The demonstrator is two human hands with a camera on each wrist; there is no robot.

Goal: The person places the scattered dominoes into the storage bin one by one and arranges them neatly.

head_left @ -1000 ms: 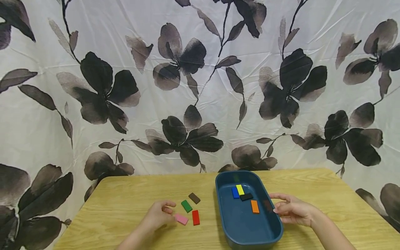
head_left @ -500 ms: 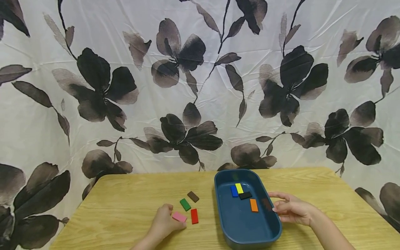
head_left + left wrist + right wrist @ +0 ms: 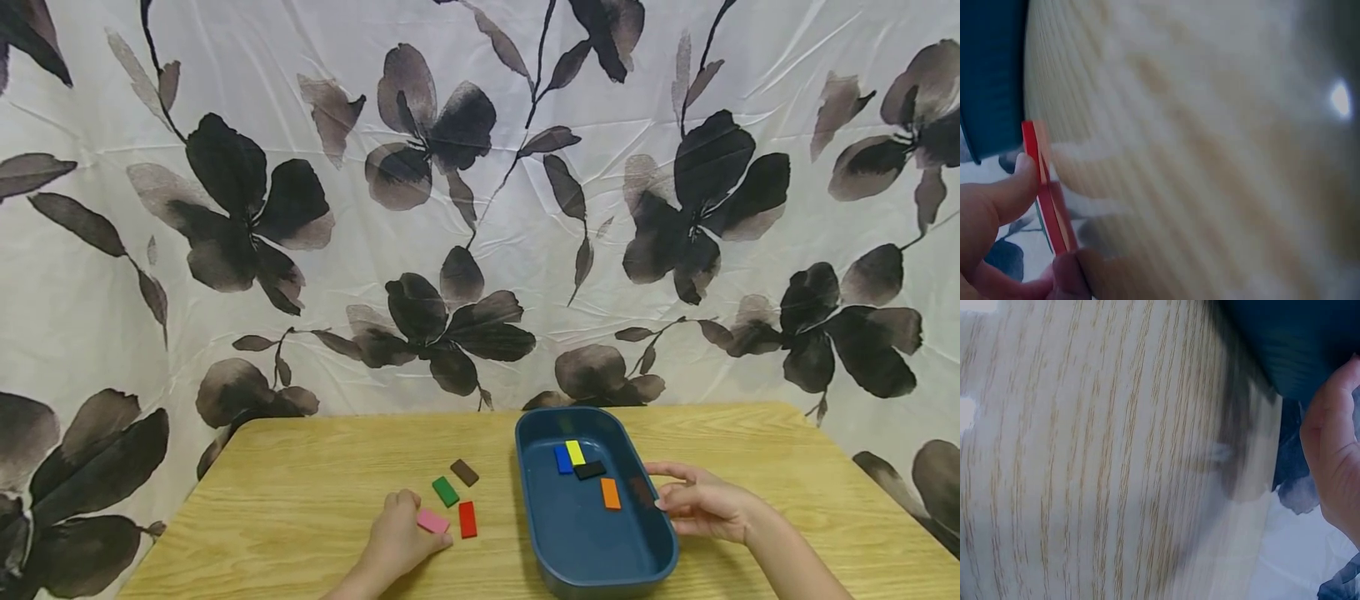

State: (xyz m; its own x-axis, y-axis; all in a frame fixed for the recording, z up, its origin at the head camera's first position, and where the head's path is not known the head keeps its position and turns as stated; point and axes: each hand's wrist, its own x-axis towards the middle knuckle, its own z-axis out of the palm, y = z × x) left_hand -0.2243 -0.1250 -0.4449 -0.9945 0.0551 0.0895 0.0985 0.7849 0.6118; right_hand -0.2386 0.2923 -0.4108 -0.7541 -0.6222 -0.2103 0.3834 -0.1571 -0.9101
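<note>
Pink and flat, the rectangular block (image 3: 432, 522) sits on the wood-grained worktop (image 3: 300, 475), pinched by the left hand (image 3: 401, 535); likely light, stiff, best held by opposite edges. The right hand (image 3: 708, 506), fingers relaxed, touches the deep blue tray (image 3: 581, 546).

pink block (image 3: 432, 522), dark blue tray (image 3: 585, 546), floral cloth (image 3: 525, 225)
</note>
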